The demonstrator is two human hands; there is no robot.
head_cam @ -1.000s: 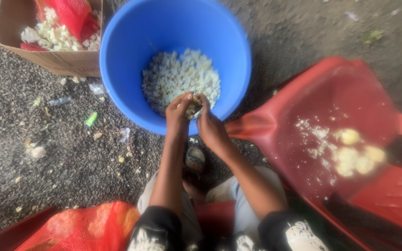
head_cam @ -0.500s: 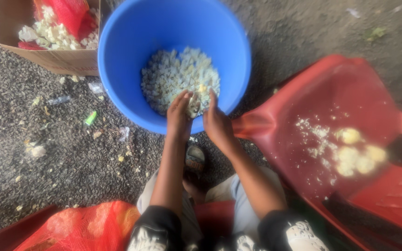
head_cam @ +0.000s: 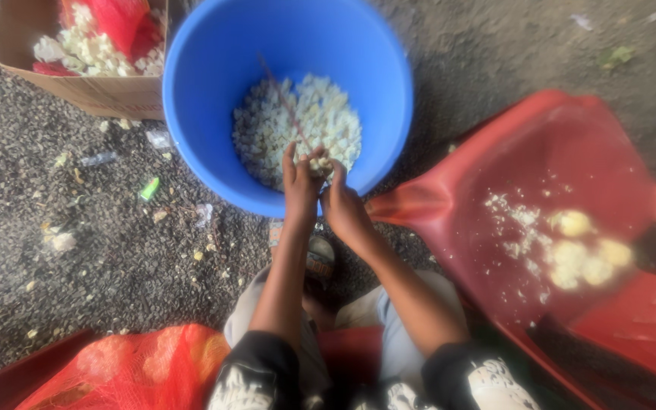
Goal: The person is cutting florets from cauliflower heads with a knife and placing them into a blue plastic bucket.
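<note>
Sleeves, dark with a white pattern, sit at the bottom centre of the frame; we see bare forearms running up from them. Lower left: an orange-red mesh sack [head_cam: 142, 372], bulging. Between the knees, a shoe [head_cam: 314, 257] on the gravel ground [head_cam: 77, 266].

Mid-frame, our left hand [head_cam: 300, 188] and right hand [head_cam: 345, 206] meet just over the near rim of the blue bucket [head_cam: 214, 99]. Both sets of fingers are curled in and pinched together on a small pale piece [head_cam: 317, 161]. It sits right at the fingertips, above the pile of pale peeled pieces [head_cam: 298, 125] in the bucket bottom. We cannot tell what the piece is exactly; blur hides detail. A thin dark stick-like line [head_cam: 282, 99] runs from the hands up-left across the pile.

Right side: a red plastic chair [head_cam: 495, 175], tilted, with yellowish round lumps [head_cam: 586, 247] and crumbs on it.

Upper left: a cardboard box [head_cam: 85, 91] with white scraps [head_cam: 85, 49] and red mesh inside. Bits of litter, one green scrap [head_cam: 149, 188], lie on the gravel left of the bucket.
</note>
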